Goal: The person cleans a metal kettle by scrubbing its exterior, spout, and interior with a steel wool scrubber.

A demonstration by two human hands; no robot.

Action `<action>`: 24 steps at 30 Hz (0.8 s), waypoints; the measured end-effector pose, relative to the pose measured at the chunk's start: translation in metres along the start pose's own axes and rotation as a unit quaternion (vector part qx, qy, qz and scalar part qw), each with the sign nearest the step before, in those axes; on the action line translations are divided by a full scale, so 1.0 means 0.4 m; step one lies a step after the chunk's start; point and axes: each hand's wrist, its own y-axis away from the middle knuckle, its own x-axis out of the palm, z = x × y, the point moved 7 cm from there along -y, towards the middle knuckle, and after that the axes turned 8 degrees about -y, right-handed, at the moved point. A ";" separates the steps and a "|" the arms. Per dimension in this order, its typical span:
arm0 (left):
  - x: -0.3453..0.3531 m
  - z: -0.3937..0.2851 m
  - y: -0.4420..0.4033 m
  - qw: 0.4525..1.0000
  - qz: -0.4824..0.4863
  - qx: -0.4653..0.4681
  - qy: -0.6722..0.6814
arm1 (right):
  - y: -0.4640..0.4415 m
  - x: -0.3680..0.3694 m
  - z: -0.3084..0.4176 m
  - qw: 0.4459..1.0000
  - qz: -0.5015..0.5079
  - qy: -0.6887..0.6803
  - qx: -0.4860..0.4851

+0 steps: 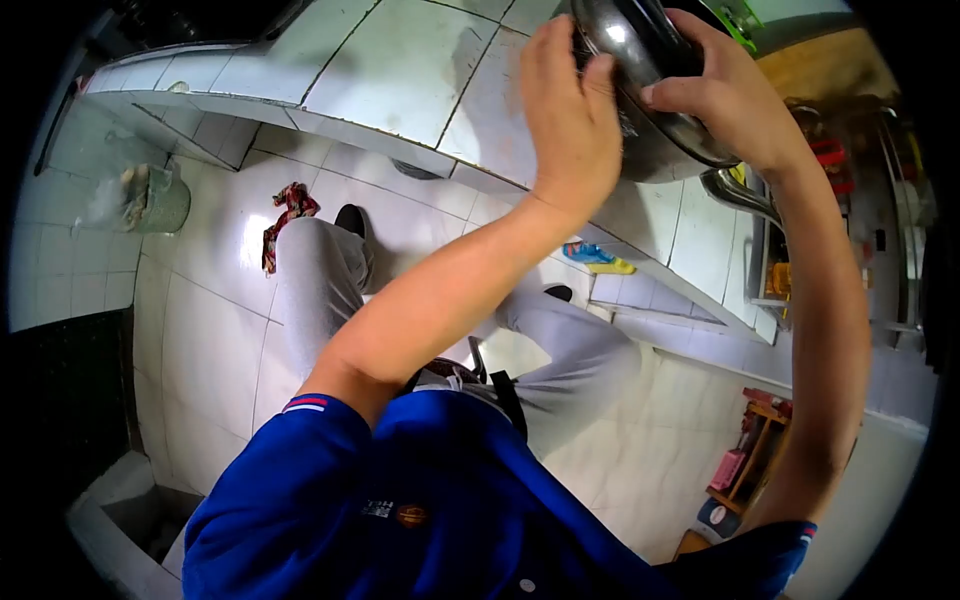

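At the counter's edge, a steel pot [655,160] with a shiny dark lid [625,45] is tilted between my hands. My left hand [575,125] presses against its near left side, fingers pointing up and thumb along the rim. My right hand [740,95] grips the lid from the right, thumb on the lid's edge and fingers around a black handle [665,30]. Part of the pot is hidden by both hands and cut off by the top of the view.
White tiled counter [400,70] runs across the top. A curved metal piece [740,195] is beside the pot. A blue-and-yellow packet [598,257] lies below the counter's edge. On the floor are a red cloth [290,215], a bin [165,200] and a wooden rack [750,450].
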 end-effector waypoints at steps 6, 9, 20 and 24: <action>0.082 0.133 -0.065 0.966 0.144 -0.209 0.055 | 0.014 0.001 0.007 0.995 -0.011 -0.060 0.072; 0.026 -0.018 -0.026 0.999 -0.003 0.036 -0.008 | 0.005 -0.009 0.011 0.996 -0.004 -0.061 0.072; 0.091 0.127 -0.066 0.986 0.077 -0.137 0.062 | -0.013 -0.013 -0.043 0.993 -0.024 -0.085 0.082; 0.038 0.037 -0.011 0.996 0.056 -0.064 -0.012 | -0.010 -0.007 -0.002 0.997 -0.035 -0.022 0.065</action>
